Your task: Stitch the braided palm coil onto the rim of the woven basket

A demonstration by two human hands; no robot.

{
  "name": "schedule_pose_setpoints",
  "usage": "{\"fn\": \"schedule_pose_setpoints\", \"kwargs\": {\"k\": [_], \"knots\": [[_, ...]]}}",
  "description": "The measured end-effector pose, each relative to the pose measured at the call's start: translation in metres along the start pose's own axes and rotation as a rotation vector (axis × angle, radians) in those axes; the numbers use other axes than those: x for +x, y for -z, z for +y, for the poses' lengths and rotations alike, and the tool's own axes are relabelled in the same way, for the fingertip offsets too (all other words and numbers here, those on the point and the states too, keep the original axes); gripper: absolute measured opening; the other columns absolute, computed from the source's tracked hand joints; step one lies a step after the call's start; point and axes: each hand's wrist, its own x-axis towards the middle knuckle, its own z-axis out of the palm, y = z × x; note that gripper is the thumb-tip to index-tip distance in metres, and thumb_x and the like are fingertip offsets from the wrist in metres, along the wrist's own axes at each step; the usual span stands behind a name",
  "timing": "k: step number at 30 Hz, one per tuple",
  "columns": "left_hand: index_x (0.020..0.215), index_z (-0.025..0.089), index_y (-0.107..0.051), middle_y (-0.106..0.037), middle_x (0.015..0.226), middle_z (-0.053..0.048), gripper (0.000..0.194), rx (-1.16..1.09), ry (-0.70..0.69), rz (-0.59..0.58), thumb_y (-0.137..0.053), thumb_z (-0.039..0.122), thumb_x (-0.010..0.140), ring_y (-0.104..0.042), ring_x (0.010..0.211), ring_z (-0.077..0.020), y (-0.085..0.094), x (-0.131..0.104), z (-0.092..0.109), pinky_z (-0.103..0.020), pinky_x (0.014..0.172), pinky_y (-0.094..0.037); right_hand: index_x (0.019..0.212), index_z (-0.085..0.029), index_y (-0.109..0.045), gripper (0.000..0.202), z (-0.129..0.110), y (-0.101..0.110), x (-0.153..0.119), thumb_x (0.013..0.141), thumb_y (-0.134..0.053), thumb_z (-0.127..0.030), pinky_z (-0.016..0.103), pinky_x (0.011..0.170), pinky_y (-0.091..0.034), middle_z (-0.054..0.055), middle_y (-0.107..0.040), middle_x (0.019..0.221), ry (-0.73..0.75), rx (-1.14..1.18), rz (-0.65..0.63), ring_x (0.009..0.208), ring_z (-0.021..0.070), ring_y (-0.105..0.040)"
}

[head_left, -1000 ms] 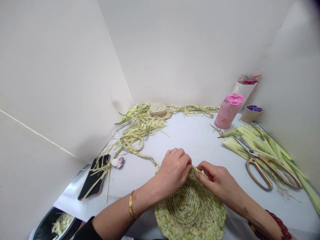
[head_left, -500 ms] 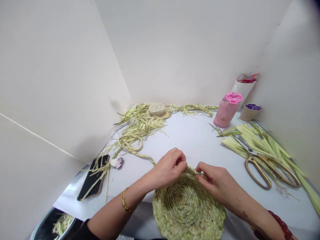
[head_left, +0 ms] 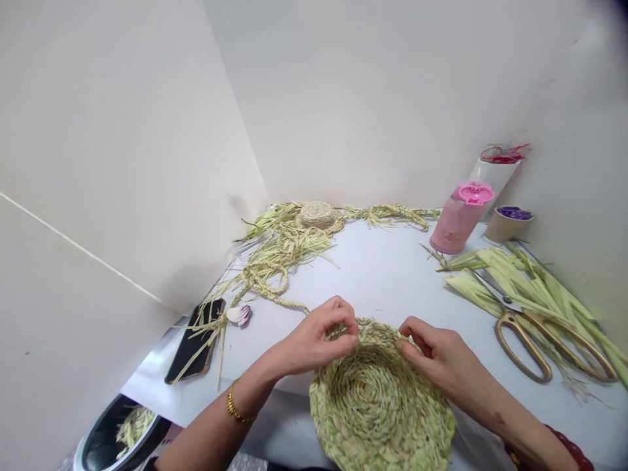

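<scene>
A round, coiled green basket piece (head_left: 380,399) of braided husk lies low in the middle, its hollow facing me. At its far left rim my left hand (head_left: 330,333) is closed in a pinch; what lies between the fingertips is too small to make out. My right hand (head_left: 434,350) pinches the rim at the upper right with thumb and forefinger. A braided cord (head_left: 289,303) runs from behind my left hand back to a loop on the table.
Scissors (head_left: 527,314) lie on husks (head_left: 544,288) at right. Behind stand a pink bottle (head_left: 451,226) and a cup (head_left: 505,226). A small straw hat (head_left: 316,216) is at the back, a phone (head_left: 196,347) at left, and a bin (head_left: 93,445) at lower left.
My left hand has moved left along the rim, away from my right hand, uncovering more of the far edge. The whole view has shifted slightly.
</scene>
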Motion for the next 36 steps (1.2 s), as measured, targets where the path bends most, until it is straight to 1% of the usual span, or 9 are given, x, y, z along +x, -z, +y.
{"fn": "schedule_pose_setpoints", "kwargs": {"k": [3, 8, 12, 15, 19, 22, 26, 31, 36], "knots": [[0.094, 0.017, -0.056, -0.055, 0.097, -0.004, 0.014, 0.01, 0.045, 0.123, -0.05, 0.023, 0.083, -0.049, 0.093, -0.0146, -0.001, 0.006, -0.007, -0.027, 0.084, -0.039, 0.074, -0.021, -0.053, 0.015, -0.003, 0.002, 0.0, 0.083, -0.044, -0.029, 0.021, 0.049, -0.027, -0.006, -0.039, 0.05, 0.013, 0.031, -0.024, 0.048, 0.0094, -0.037], [0.085, 0.015, -0.058, -0.056, 0.075, 0.001, 0.021, -0.076, 0.194, -0.069, -0.042, 0.029, 0.086, -0.048, 0.07, -0.0109, -0.011, 0.014, -0.016, -0.021, 0.064, -0.038, 0.079, -0.021, -0.058, 0.02, 0.002, 0.012, 0.002, 0.083, -0.049, -0.038, 0.022, 0.048, -0.027, -0.006, -0.037, 0.052, 0.004, 0.143, -0.068, 0.05, 0.0098, -0.036], [0.081, 0.015, -0.057, -0.05, 0.069, 0.002, 0.022, -0.148, 0.214, -0.037, -0.042, 0.03, 0.085, -0.043, 0.065, -0.0097, -0.019, 0.013, -0.016, -0.02, 0.059, -0.035, 0.104, -0.02, -0.058, 0.034, 0.008, 0.015, 0.021, 0.085, -0.047, -0.045, 0.022, 0.049, -0.028, -0.006, -0.036, 0.057, -0.079, 0.385, -0.086, 0.052, 0.0098, -0.034], [0.08, 0.015, -0.056, -0.049, 0.069, 0.002, 0.023, -0.134, 0.216, 0.011, -0.04, 0.031, 0.085, -0.041, 0.064, -0.0096, -0.022, 0.011, -0.014, -0.019, 0.057, -0.033, 0.11, -0.018, -0.056, 0.038, 0.008, 0.007, 0.038, 0.081, -0.054, -0.043, 0.021, 0.052, -0.031, -0.006, -0.043, 0.06, -0.122, 0.633, -0.294, 0.054, 0.0085, -0.037], [0.083, 0.015, -0.059, -0.054, 0.072, 0.001, 0.023, -0.135, 0.237, 0.051, -0.041, 0.029, 0.084, -0.043, 0.065, -0.0104, -0.025, 0.009, -0.014, -0.02, 0.058, -0.034, 0.079, -0.014, -0.057, 0.031, 0.008, -0.005, 0.051, 0.075, -0.062, -0.044, 0.02, 0.054, -0.031, -0.004, -0.049, 0.064, -0.139, 0.776, -0.492, 0.056, 0.0071, -0.04], [0.088, 0.016, -0.061, -0.058, 0.078, 0.0, 0.024, -0.183, 0.223, 0.074, -0.04, 0.027, 0.084, -0.046, 0.069, -0.011, -0.027, 0.009, -0.015, -0.02, 0.062, -0.036, 0.071, -0.015, -0.051, 0.031, 0.006, -0.007, 0.051, 0.075, -0.061, -0.044, 0.02, 0.051, -0.027, -0.006, -0.043, 0.059, -0.138, 0.712, -0.392, 0.053, 0.0067, -0.036], [0.078, 0.015, -0.059, -0.053, 0.07, 0.001, 0.024, -0.176, 0.241, 0.061, -0.04, 0.028, 0.083, -0.043, 0.064, -0.0103, -0.027, 0.01, -0.016, -0.02, 0.057, -0.034, 0.068, -0.017, -0.047, 0.026, 0.0, -0.002, 0.051, 0.077, -0.058, -0.039, 0.02, 0.047, -0.022, -0.008, -0.033, 0.054, -0.112, 0.689, -0.19, 0.049, 0.0063, -0.028], [0.074, 0.015, -0.054, -0.049, 0.067, 0.002, 0.023, -0.152, 0.227, 0.06, -0.038, 0.027, 0.083, -0.041, 0.063, -0.0097, -0.028, 0.01, -0.016, -0.019, 0.056, -0.032, 0.065, -0.02, -0.039, 0.025, -0.004, 0.006, 0.062, 0.074, -0.059, -0.029, 0.02, 0.04, -0.011, -0.011, -0.017, 0.051, -0.185, 1.1, -0.142, 0.043, 0.0055, -0.011], [0.074, 0.016, -0.053, -0.05, 0.069, 0.002, 0.022, -0.133, 0.21, 0.06, -0.037, 0.027, 0.084, -0.042, 0.065, -0.0098, -0.028, 0.009, -0.014, -0.019, 0.058, -0.034, 0.061, -0.019, -0.036, 0.027, -0.009, 0.007, 0.07, 0.073, -0.061, -0.021, 0.018, 0.037, -0.012, -0.01, -0.016, 0.052, -0.197, 1.302, -0.003, 0.043, 0.0047, -0.009]]}}
